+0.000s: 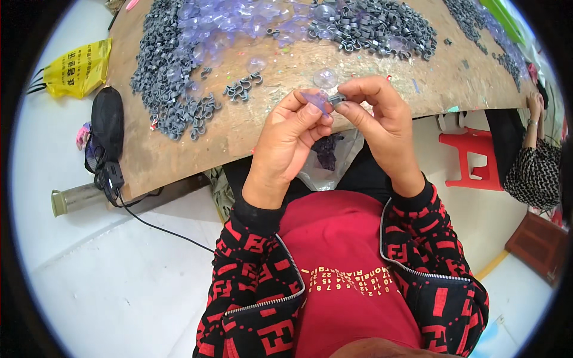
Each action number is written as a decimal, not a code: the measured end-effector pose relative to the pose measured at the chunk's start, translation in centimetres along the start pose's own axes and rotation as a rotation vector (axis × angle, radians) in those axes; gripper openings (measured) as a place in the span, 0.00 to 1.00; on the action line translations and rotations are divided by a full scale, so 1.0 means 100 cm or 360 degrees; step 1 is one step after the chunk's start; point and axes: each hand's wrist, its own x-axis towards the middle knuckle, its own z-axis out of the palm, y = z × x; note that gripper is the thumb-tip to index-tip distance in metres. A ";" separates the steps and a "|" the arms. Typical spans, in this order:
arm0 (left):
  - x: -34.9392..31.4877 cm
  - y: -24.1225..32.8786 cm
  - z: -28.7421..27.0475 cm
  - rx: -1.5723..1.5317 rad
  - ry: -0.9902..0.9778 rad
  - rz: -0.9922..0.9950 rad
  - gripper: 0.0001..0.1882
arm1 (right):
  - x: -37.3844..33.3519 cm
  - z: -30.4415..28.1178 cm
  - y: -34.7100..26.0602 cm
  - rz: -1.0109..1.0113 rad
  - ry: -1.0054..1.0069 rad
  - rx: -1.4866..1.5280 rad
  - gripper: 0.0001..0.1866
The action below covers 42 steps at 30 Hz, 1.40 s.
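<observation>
Both hands meet over the near edge of the wooden table. My left hand (291,128) is closed, pinching a clear purple suction cup (317,102) between thumb and fingers. Pinched in my right hand (379,119) is a small grey plastic clip (336,98), held up against the suction cup; whether the two are joined is hard to make out. Just beyond my fingers a loose clear suction cup (326,78) lies on the table. A small cluster of grey clips (243,87) sits to the left of it.
On the table (286,70) are a left heap of grey clips (161,77), a purple suction cup pile (221,24) and another clip heap (382,30). A black pouch (107,122) with a cable hangs at the left edge. At right are a red stool (474,158) and another person's arm (531,128).
</observation>
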 end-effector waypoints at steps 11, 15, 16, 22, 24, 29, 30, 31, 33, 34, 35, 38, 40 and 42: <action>-0.011 0.001 0.010 0.0994 0.0259 0.0496 0.09 | -0.001 0.000 -0.001 -0.0083 0.0015 -0.0046 0.12; -0.013 0.002 0.013 0.1127 0.0292 0.0610 0.08 | 0.000 -0.001 -0.006 -0.0183 0.0002 -0.0142 0.11; -0.013 0.002 0.014 0.1187 0.0283 0.0638 0.09 | 0.001 0.000 -0.006 -0.0183 0.0002 -0.0144 0.11; -0.013 0.001 0.012 0.1255 0.0280 0.0630 0.10 | 0.003 0.000 -0.006 -0.0281 -0.0088 -0.0307 0.12; -0.013 0.002 0.015 0.1253 0.0282 0.0615 0.10 | 0.004 0.000 -0.009 -0.0335 -0.0090 -0.0413 0.13; -0.014 0.004 0.015 0.1160 0.0295 0.0545 0.08 | 0.001 -0.003 -0.005 -0.0099 -0.0088 -0.0220 0.12; -0.014 0.004 0.014 0.1161 0.0298 0.0543 0.08 | 0.001 -0.003 -0.004 -0.0086 -0.0090 -0.0168 0.12; -0.015 0.005 0.014 0.1170 0.0302 0.0533 0.08 | 0.002 -0.003 -0.004 -0.0088 -0.0090 -0.0170 0.12; -0.015 0.005 0.015 0.1178 0.0304 0.0524 0.08 | 0.002 -0.003 -0.001 -0.0088 -0.0125 -0.0143 0.11; -0.015 0.004 0.015 0.1213 0.0325 0.0542 0.08 | 0.002 -0.002 0.000 -0.0090 -0.0126 -0.0142 0.11; -0.016 0.004 0.015 0.1248 0.0346 0.0559 0.08 | 0.002 -0.001 0.001 -0.0118 -0.0125 -0.0151 0.11; -0.015 0.004 0.016 0.1336 0.0347 0.0599 0.08 | 0.005 -0.002 0.002 -0.0322 -0.0140 -0.0330 0.10; -0.015 0.008 0.017 0.1415 0.0327 0.0575 0.08 | 0.010 -0.005 0.002 -0.0498 -0.0154 -0.0500 0.10; -0.015 0.011 0.017 0.1493 0.0304 0.0548 0.07 | 0.015 -0.011 0.002 -0.0885 -0.0217 -0.0849 0.09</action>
